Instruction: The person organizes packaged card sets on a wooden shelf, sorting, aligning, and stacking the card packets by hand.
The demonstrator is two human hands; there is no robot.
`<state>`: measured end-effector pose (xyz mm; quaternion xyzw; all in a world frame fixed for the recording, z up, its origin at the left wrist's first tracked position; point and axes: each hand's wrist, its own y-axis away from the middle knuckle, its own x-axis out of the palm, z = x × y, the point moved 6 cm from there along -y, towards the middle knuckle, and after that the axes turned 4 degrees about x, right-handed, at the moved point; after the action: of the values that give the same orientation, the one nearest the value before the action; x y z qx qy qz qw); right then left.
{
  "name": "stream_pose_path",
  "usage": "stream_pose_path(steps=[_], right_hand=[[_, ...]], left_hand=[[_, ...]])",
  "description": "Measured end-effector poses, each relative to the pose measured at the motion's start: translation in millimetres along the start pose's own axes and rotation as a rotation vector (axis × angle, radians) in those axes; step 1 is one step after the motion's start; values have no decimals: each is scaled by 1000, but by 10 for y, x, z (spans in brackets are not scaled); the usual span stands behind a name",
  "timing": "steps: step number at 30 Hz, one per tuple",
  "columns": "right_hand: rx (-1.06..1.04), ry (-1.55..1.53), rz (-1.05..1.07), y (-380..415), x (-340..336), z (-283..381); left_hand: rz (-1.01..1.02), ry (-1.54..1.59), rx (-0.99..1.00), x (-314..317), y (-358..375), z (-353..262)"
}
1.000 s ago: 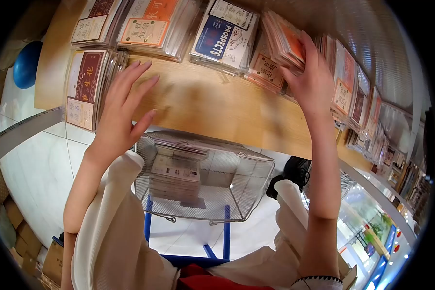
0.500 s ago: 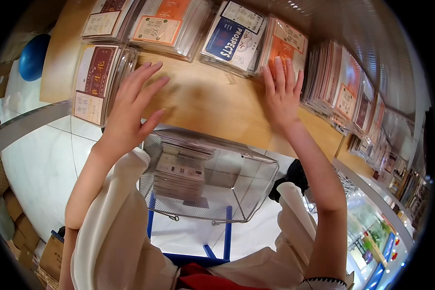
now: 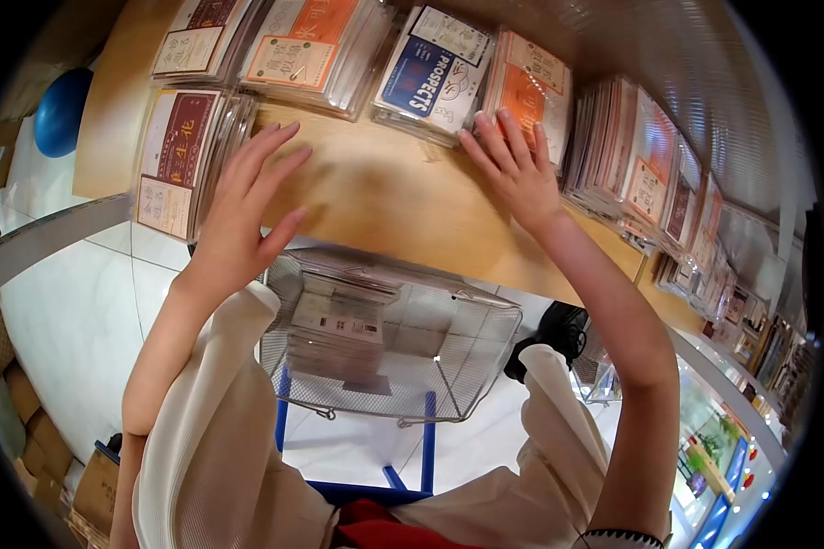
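Observation:
My left hand (image 3: 233,210) is open over the wooden shelf, fingers spread. It is right beside a stack of clear-wrapped packs with maroon and white labels (image 3: 176,146). Fingers apart, my right hand (image 3: 519,178) is open too, its fingertips at the lower edge of an orange-labelled pack stack (image 3: 529,87). Just left of that lies a stack topped by a blue and white pack reading "PROSPECTS" (image 3: 435,73). Neither hand holds anything.
Another orange-labelled stack (image 3: 307,46) stands at the back of the shelf (image 3: 366,192). A leaning row of packs (image 3: 618,151) runs along the right. Below the shelf edge, a wire mesh basket (image 3: 449,366) holds stacked packs (image 3: 334,334). A blue ball (image 3: 62,112) is far left.
My right hand has shifted left along the front of the orange stack, toward the blue pack. My left hand has barely moved. The whole view has shifted slightly.

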<state>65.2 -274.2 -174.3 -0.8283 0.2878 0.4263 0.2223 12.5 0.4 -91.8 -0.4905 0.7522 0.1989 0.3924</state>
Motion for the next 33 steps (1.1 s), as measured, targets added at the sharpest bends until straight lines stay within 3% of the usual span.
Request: stream_pose_path(steps=[9,13,14,17,24,33], right_hand=[[233,51,-287,-231,-288,-372],[331,-102,-500,-303,-425,-742],[416,-229,-398,-294,-532,-819],[498,-239,-183,-236,-537,-814],[400,-204,-376,-268,-520,-705],[442,-196,-289,-409,-656,-795]], left_hand=[[15,3,-10,32,16,47],[-16,-10,10,18,-15,13],[-8,-1,9,21,-14,13],[10,20,4,14,0,32],[53,44,23,105,38,38],[97,123,35,181,4,-27]])
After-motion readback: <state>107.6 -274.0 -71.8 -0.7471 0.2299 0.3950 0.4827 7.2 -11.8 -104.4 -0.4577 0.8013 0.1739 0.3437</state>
